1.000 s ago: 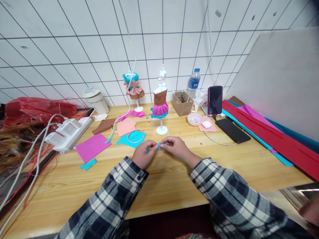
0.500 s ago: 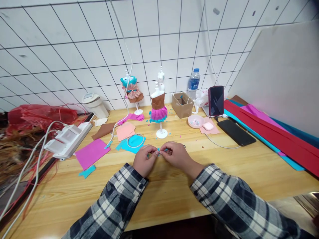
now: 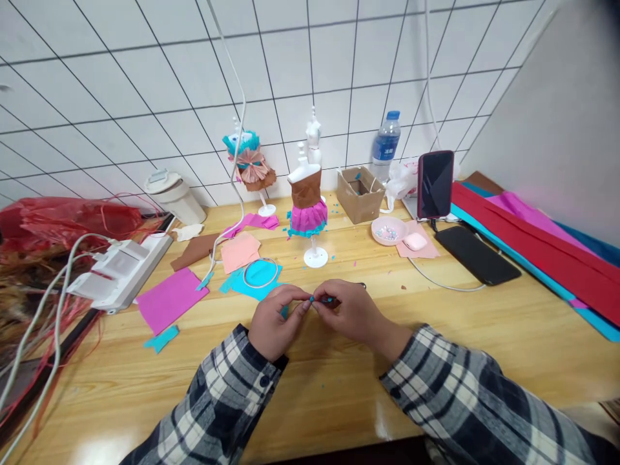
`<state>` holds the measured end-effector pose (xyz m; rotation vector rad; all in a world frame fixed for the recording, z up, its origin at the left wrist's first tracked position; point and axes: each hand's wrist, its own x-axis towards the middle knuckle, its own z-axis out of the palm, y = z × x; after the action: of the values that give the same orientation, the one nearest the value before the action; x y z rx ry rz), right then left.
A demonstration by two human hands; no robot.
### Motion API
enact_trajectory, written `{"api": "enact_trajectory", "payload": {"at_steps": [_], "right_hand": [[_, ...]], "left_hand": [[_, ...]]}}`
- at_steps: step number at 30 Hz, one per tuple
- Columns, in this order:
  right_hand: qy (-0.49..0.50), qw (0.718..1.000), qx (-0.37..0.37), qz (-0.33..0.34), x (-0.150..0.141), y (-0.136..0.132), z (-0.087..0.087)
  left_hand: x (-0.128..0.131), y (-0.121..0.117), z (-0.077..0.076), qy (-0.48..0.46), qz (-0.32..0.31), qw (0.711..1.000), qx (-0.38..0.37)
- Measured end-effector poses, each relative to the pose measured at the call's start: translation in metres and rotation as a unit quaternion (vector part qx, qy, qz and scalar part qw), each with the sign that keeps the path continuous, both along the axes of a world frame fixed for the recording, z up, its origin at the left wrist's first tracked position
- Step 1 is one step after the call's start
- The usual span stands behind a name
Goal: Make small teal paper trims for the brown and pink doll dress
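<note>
Fingertip to fingertip above the table, my left hand (image 3: 277,321) and my right hand (image 3: 352,311) pinch a small piece of blue paper (image 3: 312,299). Most of it is hidden by my fingers. A dark tip (image 3: 363,285) shows behind my right hand; I cannot tell what it belongs to. Just beyond stands a small white dress form (image 3: 316,258) in a brown bodice (image 3: 307,188) and a pink skirt (image 3: 309,218) with a blue hem. Left of my hands, a ring (image 3: 245,276) lies on blue paper (image 3: 268,292).
Pink paper (image 3: 169,302), peach paper (image 3: 241,252) and a power strip (image 3: 126,271) lie left. Behind are another dressed form (image 3: 256,171), a cardboard box (image 3: 361,201) and a bottle (image 3: 386,145). A bead dish (image 3: 389,240), phones (image 3: 477,254) and coloured paper strips (image 3: 537,242) are right.
My fingertips have shifted on the small blue paper, and more of its blue shows between them. The view has tilted down and come slightly closer.
</note>
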<state>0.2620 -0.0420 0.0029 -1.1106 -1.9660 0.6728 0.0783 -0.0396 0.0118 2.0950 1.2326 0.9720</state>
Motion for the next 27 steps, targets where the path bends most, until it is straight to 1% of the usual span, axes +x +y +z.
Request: {"api": "enact_trajectory", "payload": {"at_steps": [3, 7, 12, 14, 18, 20, 22, 23, 25, 27], "right_hand": [[0.01, 1.0, -0.012, -0.004, 0.001, -0.001, 0.003], [0.038, 0.998, -0.04, 0.002, 0.001, -0.003, 0.004], [0.069, 0.995, -0.062, -0.022, -0.002, -0.003, 0.001], [0.076, 0.995, -0.068, -0.021, -0.002, -0.001, 0.0], [0.06, 0.997, -0.042, -0.009, -0.005, 0.0, -0.001], [0.04, 0.999, -0.015, -0.001, -0.007, -0.002, 0.0], [0.025, 0.999, 0.013, 0.025, -0.008, -0.005, 0.002], [0.024, 0.999, 0.027, 0.041, -0.007, -0.006, 0.004], [0.034, 0.996, 0.06, 0.057, -0.003, -0.006, 0.007], [0.039, 0.995, 0.092, 0.026, 0.008, 0.0, 0.009]], "left_hand": [[0.0, -0.001, 0.0, 0.008, 0.006, 1.0, 0.012], [0.002, -0.001, -0.002, -0.001, 0.025, 1.0, -0.009], [0.004, -0.002, -0.004, -0.012, 0.041, 0.999, -0.017], [0.004, -0.002, -0.003, -0.014, 0.045, 0.999, -0.024], [0.005, -0.003, 0.001, -0.022, 0.051, 0.997, -0.047], [0.005, -0.002, 0.0, -0.052, 0.056, 0.994, -0.078], [0.006, -0.001, -0.003, -0.122, 0.068, 0.98, -0.141], [0.006, -0.001, -0.005, -0.168, 0.075, 0.967, -0.178], [0.007, 0.0, -0.007, -0.252, 0.084, 0.93, -0.254], [0.008, 0.0, -0.006, -0.312, 0.084, 0.892, -0.317]]}}
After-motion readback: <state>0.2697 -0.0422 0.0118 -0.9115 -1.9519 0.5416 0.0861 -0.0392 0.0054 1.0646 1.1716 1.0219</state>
